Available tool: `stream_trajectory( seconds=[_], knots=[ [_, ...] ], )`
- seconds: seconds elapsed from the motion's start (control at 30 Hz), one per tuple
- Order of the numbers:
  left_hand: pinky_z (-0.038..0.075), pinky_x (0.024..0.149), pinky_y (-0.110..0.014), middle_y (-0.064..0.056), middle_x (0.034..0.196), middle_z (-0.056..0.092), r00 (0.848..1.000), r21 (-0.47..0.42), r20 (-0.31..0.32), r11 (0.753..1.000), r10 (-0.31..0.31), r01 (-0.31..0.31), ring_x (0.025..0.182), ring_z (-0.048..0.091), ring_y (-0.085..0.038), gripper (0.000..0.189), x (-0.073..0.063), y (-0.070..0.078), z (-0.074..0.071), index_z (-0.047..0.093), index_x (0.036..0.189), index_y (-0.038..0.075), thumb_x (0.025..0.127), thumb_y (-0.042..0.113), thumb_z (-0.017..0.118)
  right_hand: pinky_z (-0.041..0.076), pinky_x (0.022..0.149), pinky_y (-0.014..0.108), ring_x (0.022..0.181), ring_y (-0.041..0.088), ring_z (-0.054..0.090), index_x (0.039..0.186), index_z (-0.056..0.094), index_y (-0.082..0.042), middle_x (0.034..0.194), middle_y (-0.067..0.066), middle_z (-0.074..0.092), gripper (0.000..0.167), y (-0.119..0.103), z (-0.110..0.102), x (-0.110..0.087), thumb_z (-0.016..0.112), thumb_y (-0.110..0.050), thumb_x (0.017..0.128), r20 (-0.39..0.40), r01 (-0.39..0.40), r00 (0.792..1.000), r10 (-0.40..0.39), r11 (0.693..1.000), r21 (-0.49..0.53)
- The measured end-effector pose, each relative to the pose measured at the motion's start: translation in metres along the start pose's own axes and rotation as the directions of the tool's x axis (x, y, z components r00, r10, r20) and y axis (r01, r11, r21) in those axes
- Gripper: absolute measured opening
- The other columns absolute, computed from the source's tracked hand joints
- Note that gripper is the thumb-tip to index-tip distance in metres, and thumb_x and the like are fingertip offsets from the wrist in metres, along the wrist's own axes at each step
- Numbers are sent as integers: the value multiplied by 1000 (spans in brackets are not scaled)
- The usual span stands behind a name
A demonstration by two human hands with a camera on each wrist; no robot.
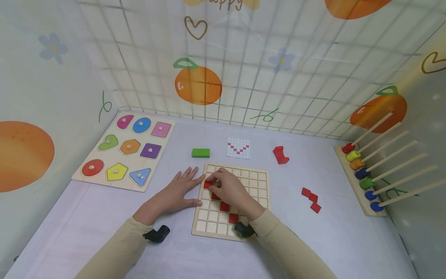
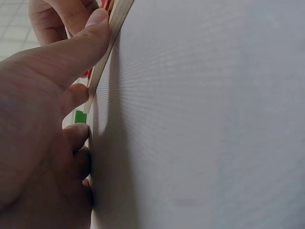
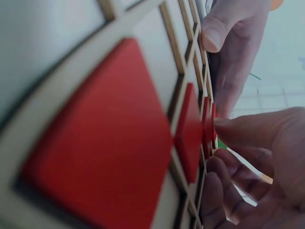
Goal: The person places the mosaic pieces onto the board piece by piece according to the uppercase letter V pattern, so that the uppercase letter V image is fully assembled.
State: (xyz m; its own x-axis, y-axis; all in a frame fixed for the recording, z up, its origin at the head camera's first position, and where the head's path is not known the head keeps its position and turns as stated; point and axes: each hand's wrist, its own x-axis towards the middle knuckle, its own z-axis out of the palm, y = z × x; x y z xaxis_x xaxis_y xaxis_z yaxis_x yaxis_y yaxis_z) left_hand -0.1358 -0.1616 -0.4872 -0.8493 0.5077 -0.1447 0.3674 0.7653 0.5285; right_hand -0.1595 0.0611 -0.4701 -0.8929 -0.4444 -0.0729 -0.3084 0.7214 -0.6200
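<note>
A wooden grid board (image 1: 212, 215) lies on the table with red square tiles (image 1: 224, 207) in a diagonal line of cells. My right hand (image 1: 228, 188) is over its upper left part, thumb and fingertips pinching the red tile (image 1: 207, 185) at the top end of that line. In the right wrist view the thumb (image 3: 233, 131) meets this tile's edge. My left hand (image 1: 175, 195) rests flat beside the board with fingers spread, its index fingertip and thumb at the left edge. The left wrist view shows that thumb (image 2: 76, 55) against the board's side.
Behind the board are a green block (image 1: 201, 153), a pattern card (image 1: 238, 148) and a red arched block (image 1: 280, 155). Several loose red tiles (image 1: 313, 197) lie to the right. A knobbed shape puzzle (image 1: 108, 155) sits at left, a peg stand with beads (image 1: 374, 214) at far right.
</note>
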Motion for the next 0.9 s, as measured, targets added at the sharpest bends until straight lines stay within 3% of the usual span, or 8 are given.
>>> stream_trajectory(
  seconds=[0.3, 0.9],
  knots=[
    [3, 126, -55, -11, 170, 15, 1000, -3, -7, 1000, 0, 0, 157, 5, -34, 88, 0, -1, 1, 34, 161, 20, 89, 51, 74, 53, 73, 25, 85, 10, 58, 118, 74, -21, 97, -10, 60, 23, 9, -1, -4, 70, -17, 96, -10, 6, 1000, -5, 999, 31],
    [3, 126, -55, -11, 170, 15, 1000, 1, -1, 1000, -11, 11, 157, 5, -34, 89, 0, -1, 1, 33, 161, 21, 89, 52, 74, 55, 76, 26, 88, 8, 61, 120, 73, -18, 100, -8, 62, 24, 12, -14, -22, 70, -20, 96, -22, 13, 1000, -11, 997, 78]
  ],
)
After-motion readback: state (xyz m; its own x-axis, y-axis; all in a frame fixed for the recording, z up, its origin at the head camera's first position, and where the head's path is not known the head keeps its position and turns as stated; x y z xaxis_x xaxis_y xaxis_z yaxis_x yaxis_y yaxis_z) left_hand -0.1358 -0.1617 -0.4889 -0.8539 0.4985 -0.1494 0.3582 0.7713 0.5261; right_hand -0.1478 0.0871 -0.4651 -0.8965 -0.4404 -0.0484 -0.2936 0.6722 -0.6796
